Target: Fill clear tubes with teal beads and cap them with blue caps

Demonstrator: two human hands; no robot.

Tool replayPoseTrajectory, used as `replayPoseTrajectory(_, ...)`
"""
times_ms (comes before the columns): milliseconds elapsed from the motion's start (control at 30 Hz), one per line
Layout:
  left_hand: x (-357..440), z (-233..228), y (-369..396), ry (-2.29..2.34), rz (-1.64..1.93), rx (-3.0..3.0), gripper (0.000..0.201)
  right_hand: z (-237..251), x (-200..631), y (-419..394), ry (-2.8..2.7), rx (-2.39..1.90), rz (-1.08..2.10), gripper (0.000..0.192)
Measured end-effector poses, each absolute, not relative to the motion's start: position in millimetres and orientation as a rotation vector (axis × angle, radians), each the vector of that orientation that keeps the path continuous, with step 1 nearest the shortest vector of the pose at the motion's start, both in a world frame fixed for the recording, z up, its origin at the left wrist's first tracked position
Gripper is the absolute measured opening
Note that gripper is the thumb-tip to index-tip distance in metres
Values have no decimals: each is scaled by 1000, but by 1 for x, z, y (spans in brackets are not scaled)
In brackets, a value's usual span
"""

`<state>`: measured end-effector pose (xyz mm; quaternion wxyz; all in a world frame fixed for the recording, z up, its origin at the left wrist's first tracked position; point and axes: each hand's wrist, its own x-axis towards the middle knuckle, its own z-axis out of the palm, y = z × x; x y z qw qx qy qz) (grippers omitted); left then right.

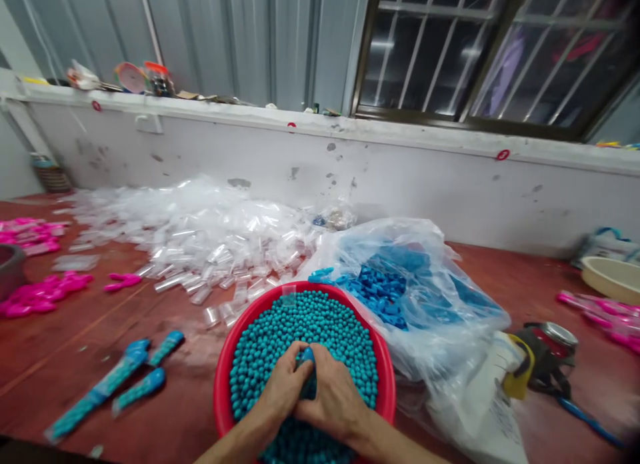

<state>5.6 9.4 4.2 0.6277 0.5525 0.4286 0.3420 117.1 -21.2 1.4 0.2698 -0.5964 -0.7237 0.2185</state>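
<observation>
At bottom centre of the frame, the left hand and right hand rest together in the red basin of teal beads. Fingers of both are curled shut around a blue piece held between them. A clear bag of blue parts lies just right of the basin.

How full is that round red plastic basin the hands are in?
Nearly full: small teal beads fill the round red plastic basin almost to its rim, and the left hand and right hand rest on them.
</observation>
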Motion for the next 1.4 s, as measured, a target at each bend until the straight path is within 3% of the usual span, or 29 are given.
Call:
replayPoseTrajectory(200,-3,9,10,791,835,1130,42,-8,122,-18,-1870,-1436,773,89)
replayPoseTrajectory(400,4,0,7,968,882,1239,30,-9,112,-21,-2042,-1573,460,75)
replayPoseTrajectory(633,-37,7,14,1148,749,1650,28,7,116,-15,-2275,-1414,855,90)
replayPoseTrajectory(833,-143,14,25,1794,430,2041,34,15,119,52,-2188,-1580,432,53)
replayPoseTrajectory(1000,-168,18,30,2155,433,2055,42,8,102,112,-2184,-1682,256,55)
replayPoseTrajectory(1267,-73,15,65,1558,845,1988,45,-10,102,111,-2056,-1639,435,16)
replayPoseTrajectory(1400,-29,-2,88,1459,675,1943,38,-17,109,92,-1984,-1575,655,21)
